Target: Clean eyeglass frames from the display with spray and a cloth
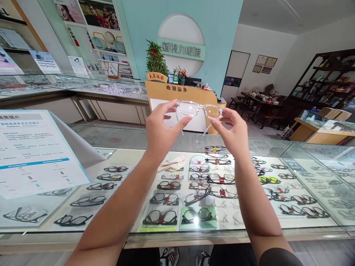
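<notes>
Both hands raise a pair of clear-framed eyeglasses point(201, 106) above the glass display counter. My left hand point(163, 123) pinches the left end of the frame between thumb and fingers. At the right end, my right hand point(232, 127) grips the rim the same way. The lenses face away over the counter, and the thin temples hang down below the frame. Under my forearms, a crumpled beige cloth point(172, 164) lies on the counter. Several dark-framed eyeglasses point(160, 218) are laid out in rows beneath the glass.
A white and blue printed sign point(36, 151) stands on the counter at the left. Beyond the aisle is a wooden cashier desk point(181, 95) with a leafy plant point(155, 59) on it. Another glass showcase point(111, 88) runs along the far left, and a dark table point(260, 99) stands far right.
</notes>
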